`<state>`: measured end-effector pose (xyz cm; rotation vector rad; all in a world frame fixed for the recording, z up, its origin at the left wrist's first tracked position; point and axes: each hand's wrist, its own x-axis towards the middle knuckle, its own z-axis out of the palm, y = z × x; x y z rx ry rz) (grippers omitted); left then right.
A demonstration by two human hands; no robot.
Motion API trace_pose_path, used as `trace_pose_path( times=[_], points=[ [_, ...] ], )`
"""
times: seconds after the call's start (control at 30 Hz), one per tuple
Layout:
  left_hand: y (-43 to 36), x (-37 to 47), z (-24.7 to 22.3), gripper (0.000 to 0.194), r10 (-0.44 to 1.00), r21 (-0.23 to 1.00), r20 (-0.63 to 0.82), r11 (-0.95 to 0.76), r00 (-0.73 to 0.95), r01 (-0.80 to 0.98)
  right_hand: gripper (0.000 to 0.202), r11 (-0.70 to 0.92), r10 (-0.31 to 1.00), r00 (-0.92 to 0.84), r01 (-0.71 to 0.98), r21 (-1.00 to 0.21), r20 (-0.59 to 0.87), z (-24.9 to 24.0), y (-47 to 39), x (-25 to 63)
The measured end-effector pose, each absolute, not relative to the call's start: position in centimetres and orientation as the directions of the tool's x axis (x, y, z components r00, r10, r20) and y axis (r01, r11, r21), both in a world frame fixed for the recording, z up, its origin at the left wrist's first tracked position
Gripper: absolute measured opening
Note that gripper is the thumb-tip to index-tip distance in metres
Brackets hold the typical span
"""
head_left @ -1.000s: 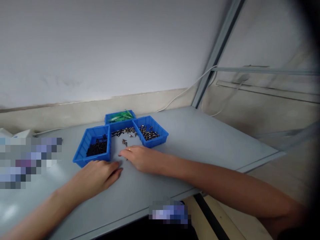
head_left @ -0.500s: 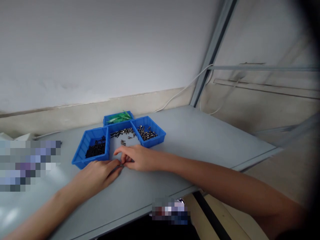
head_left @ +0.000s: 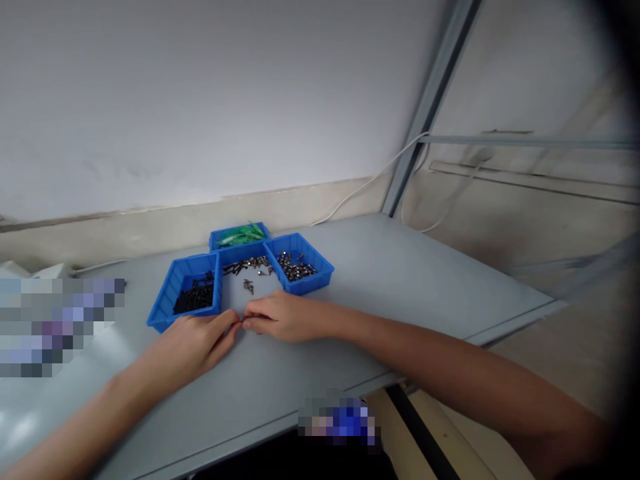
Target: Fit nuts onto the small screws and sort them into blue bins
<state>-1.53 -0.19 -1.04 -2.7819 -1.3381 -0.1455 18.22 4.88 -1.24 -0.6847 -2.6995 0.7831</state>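
My left hand [head_left: 203,340] and my right hand [head_left: 277,318] meet fingertip to fingertip low over the table. Both are closed in a pinch, and whatever small piece lies between them is mostly hidden by the fingers. Just beyond them, a few small shiny metal pieces [head_left: 249,286] lie on the tabletop. Left of these stands a blue bin with black screw-like pieces [head_left: 195,296]. On the right, another blue bin holds small metal fittings [head_left: 296,269].
A third blue bin at the back holds green slender pieces [head_left: 241,235]. Loose dark and metal parts [head_left: 250,263] lie in front of it. A white cable [head_left: 367,181] runs up to a grey metal post [head_left: 419,140]. The grey table [head_left: 400,267] ends at a wall.
My right hand's raised, spread fingers have folded down into a pinch against the left fingertips. My left hand stays nearly in place. The view has shifted slightly.
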Motion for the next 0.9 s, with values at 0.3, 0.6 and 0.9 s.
trace_pose_path(
  times=[0.3, 0.6, 0.9],
  points=[
    [-0.2, -1.4, -1.0, 0.028, 0.775, -0.037, 0.062, -0.628, 0.629, 0.777, 0.010, 0.732, 0.528, -0.832, 0.345, -0.588, 0.170, -1.9, 5.1, 18.3],
    [-0.2, -1.5, -1.0, 0.026, 0.758, -0.046, 0.081, -0.646, 0.647, 0.762, 0.024, 0.687, 0.493, -0.865, 0.324, -0.651, 0.090, -0.6, 4.9, 18.5],
    [-0.3, -1.4, -0.9, 0.029, 0.755, -0.075, 0.046, -0.651, 0.654, 0.756, 0.014, 0.659, 0.510, -0.853, 0.306, -0.688, 0.109, -1.7, 5.2, 18.4]
  ],
)
